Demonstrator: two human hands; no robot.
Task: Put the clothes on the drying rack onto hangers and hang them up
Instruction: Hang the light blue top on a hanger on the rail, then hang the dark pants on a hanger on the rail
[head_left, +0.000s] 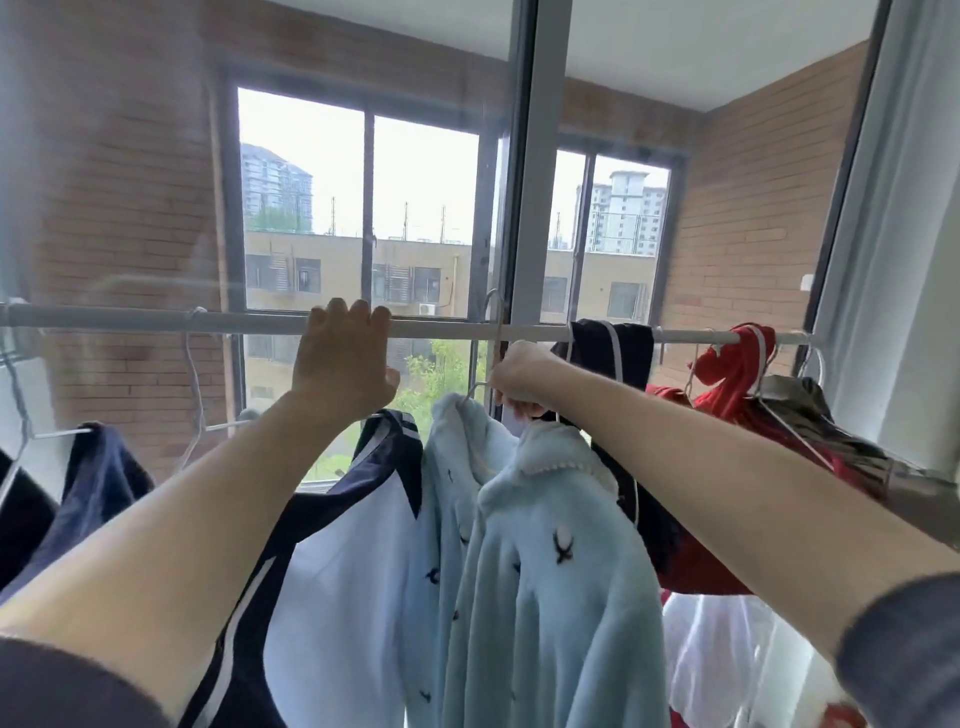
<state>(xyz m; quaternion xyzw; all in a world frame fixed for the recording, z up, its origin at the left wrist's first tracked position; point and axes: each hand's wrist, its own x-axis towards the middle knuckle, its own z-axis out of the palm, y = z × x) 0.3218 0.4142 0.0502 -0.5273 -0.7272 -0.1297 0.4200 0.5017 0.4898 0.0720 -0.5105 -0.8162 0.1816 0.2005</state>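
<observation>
both hands up at the rail, blue fleece top on its hanger

from my seat i see the left hand (343, 364) up on the white rail (130, 318). its fingers are curled over the top of the bar and the thumb is below it, so it grips the rail itself. the right hand (519, 382) is just beside it to the right and a little lower, closed tight round the neck of a wire hanger (497, 312). the hook of that hanger stands up across the line of the rail with its curve above the bar. i cannot tell whether it is over the rail or only in front of it.

the light blue fleece top (545, 545), dotted with small dark embroidered marks, hangs from that hanger directly under the right hand, its collar bunched up at the knuckles. touching it on the left is a white shirt with a navy sailor collar (353, 582), which hangs below the left forearm. further left a navy garment (104, 478) sits on a hanger of its own. between those two a second wire hanger (193, 395) is hooked on the rail, and i cannot tell what it carries.

right of the right hand, a dark garment with white piping (623, 348) is draped over the rail. beyond it a red garment (737, 364) is bunched up at the bar, and an olive-brown garment (810, 415) hangs near the far end. behind the rail are the window (415, 208) and a brick wall (130, 208), with a pale curtain (909, 260) at the right edge.
</observation>
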